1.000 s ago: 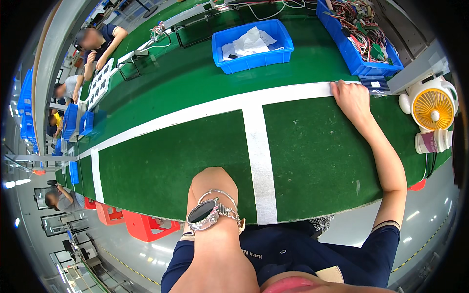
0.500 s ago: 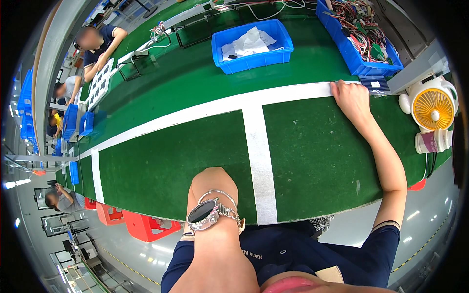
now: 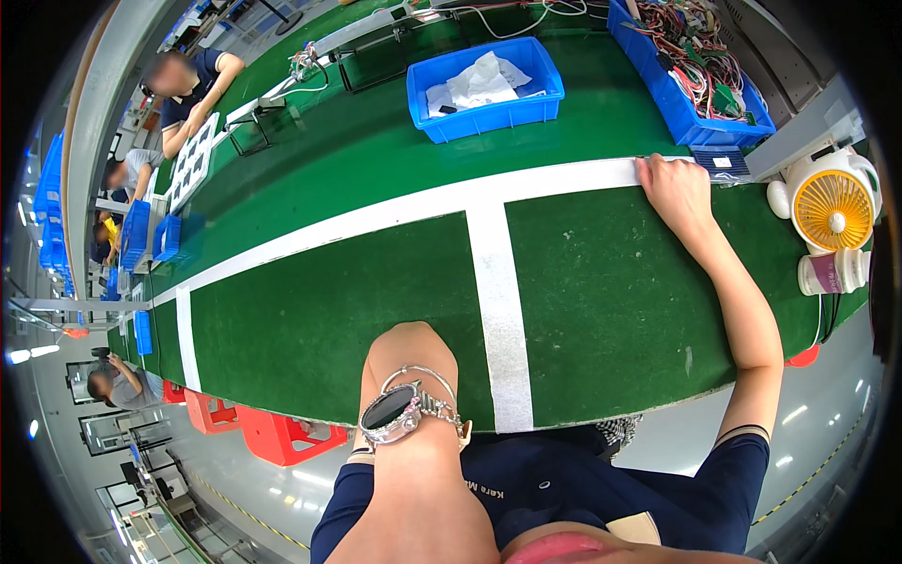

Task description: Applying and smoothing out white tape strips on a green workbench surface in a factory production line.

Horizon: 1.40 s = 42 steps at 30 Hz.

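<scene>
My right hand (image 3: pixel 678 193) rests knuckles up on the white strip (image 3: pixel 573 179) of the green worktop. Its fingers are curled under, and anything beneath them is hidden. Just beyond it lies a dark blue flat pack with a white label (image 3: pixel 722 162). My left arm is folded upward with the elbow on the worktop; a watch (image 3: pixel 393 414) and bracelets circle the wrist. Close to the camera, the back of my left hand (image 3: pixel 413 522) fills the lower edge, its fingers out of sight.
Ahead sits a blue bin (image 3: pixel 489 122) with crumpled white material. A second blue bin (image 3: pixel 691 117) at far right holds wires and boards. At right are a white fan (image 3: pixel 834 211) and a cup (image 3: pixel 829 274). A co-worker (image 3: pixel 193 89) leans at the far left; red stools (image 3: pixel 282 437) stand below.
</scene>
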Tool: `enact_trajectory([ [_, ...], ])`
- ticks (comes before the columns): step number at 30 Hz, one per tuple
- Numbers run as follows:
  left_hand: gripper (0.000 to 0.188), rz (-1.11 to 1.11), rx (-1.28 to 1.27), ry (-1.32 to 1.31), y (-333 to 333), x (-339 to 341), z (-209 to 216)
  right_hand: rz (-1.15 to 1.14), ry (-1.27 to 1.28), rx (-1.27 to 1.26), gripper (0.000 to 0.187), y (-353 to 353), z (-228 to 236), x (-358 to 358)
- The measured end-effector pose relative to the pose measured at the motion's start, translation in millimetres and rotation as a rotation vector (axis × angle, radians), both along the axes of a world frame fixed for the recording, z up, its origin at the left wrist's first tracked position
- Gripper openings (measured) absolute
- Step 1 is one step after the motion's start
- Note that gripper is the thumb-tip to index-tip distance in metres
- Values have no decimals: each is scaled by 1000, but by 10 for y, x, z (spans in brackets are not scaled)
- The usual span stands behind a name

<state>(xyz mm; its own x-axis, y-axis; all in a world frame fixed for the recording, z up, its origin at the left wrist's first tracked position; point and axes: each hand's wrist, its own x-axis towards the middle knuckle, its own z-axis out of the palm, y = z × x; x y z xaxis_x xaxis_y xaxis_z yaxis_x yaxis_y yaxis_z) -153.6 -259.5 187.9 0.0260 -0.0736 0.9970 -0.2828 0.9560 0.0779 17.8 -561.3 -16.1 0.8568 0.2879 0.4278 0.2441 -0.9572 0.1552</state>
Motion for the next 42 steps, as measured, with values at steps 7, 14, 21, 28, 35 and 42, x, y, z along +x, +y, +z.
enact_trajectory([
  [7, 23, 21, -6, -19, -2, -14, 27, 18, -5, 19, 43, 22, 12, 18],
  [14, 23, 5, -25, -26, -22, 18, -14, 3, -11, 10, 43, -27, -25, -6],
  [21, 23, -114, 22, -17, 18, -6, -23, 13, -16, 10, 42, -36, -57, 13],
  [28, 23, -76, 18, -10, 0, -31, 16, 8, -8, 7, 43, 17, 2, 21],
  [35, 23, -65, 22, -1, 31, -28, -21, 1, -4, -1, 43, -4, -17, 8],
  [42, 24, -200, 32, -65, 322, -190, -130, -1, -2, -4, 42, -11, -24, 8],
])
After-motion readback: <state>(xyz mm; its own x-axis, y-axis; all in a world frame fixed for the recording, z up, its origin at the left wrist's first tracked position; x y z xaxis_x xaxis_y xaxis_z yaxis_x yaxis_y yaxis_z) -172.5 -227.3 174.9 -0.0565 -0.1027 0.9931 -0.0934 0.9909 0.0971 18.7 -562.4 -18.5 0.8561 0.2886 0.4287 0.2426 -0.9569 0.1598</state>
